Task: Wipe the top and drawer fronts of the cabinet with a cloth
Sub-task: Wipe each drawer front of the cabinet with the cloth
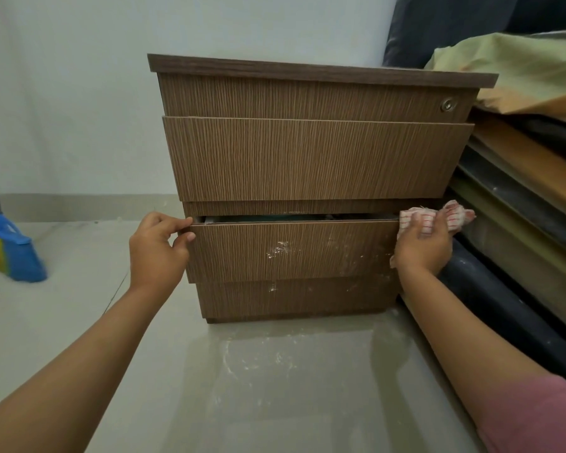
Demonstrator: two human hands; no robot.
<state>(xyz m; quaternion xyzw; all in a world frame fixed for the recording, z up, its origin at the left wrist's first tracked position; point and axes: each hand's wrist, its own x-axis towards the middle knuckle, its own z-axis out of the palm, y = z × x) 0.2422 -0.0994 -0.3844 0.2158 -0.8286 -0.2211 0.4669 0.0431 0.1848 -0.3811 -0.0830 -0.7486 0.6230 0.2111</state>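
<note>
Pale floor tiles carried the brown wood-grain drawer cabinet against the white wall. Its lower drawer stood slightly open, smudged white. I saw my right hand clutching the red-and-white checked cloth at that drawer's right edge, my left hand pinching its left corner. A blue-and-yellow broom head lay well apart, left.

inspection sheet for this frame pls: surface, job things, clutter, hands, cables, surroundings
Surface: floor pale, white dusty smears before the cabinet.
Job's things: cabinet; lower drawer slightly open, white marks on its front; cloth at its right edge.
Clutter: blue broom at left.
Hands: left hand fingers grip the drawer's left top corner; right hand holds the cloth.
Cables: nothing seen.
Surroundings: white wall; stacked boards at right.
</note>
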